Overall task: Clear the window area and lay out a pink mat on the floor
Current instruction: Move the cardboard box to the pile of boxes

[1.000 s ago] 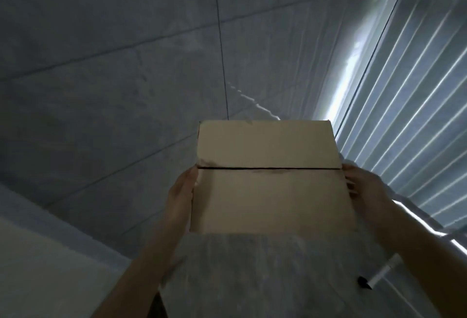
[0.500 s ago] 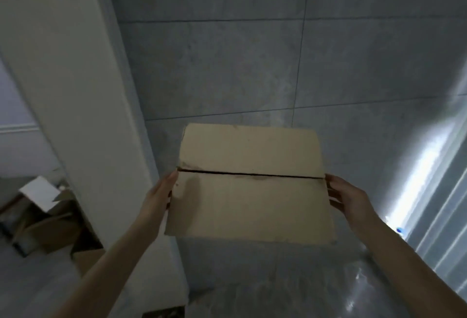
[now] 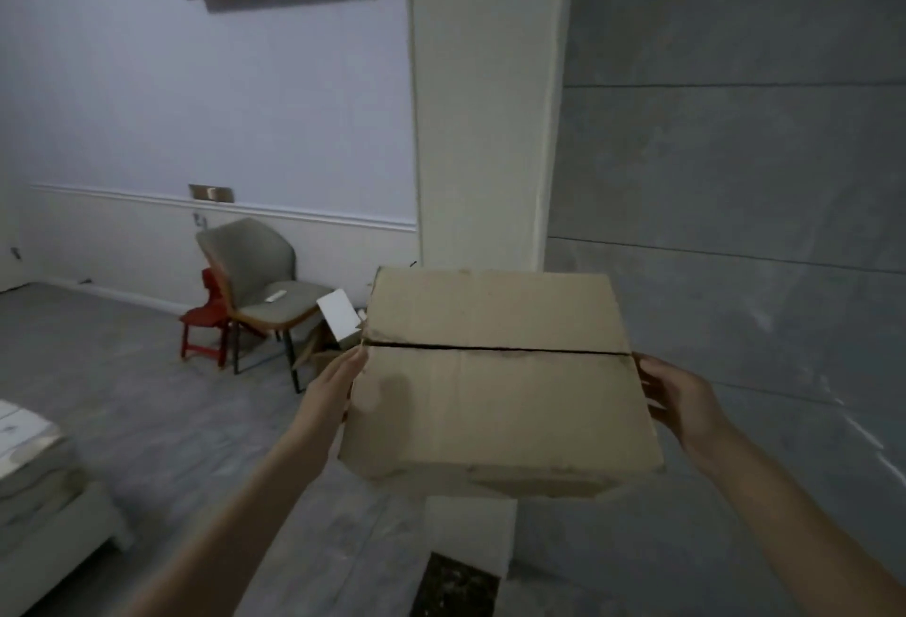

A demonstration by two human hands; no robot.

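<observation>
- Box (image 3: pixel 495 386) is up in the air, carried between both hands, flaps closed with a dark seam across the top
- left hand (image 3: pixel 338 383) lies flat on the left side, fingers straight, pressing in
- right hand (image 3: pixel 674 398) has fingers curled on the right edge
- I'd keep it level, squeeze evenly, and set it down near the grey chair (image 3: pixel 260 283), well away from the window; no pink mat in sight yet

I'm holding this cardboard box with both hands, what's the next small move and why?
Probably carry the cardboard box on toward the grey chair and set it down on the floor there. The left hand and right hand press its sides, it hangs in the air, and other cardboard already lies beside that chair.
</observation>
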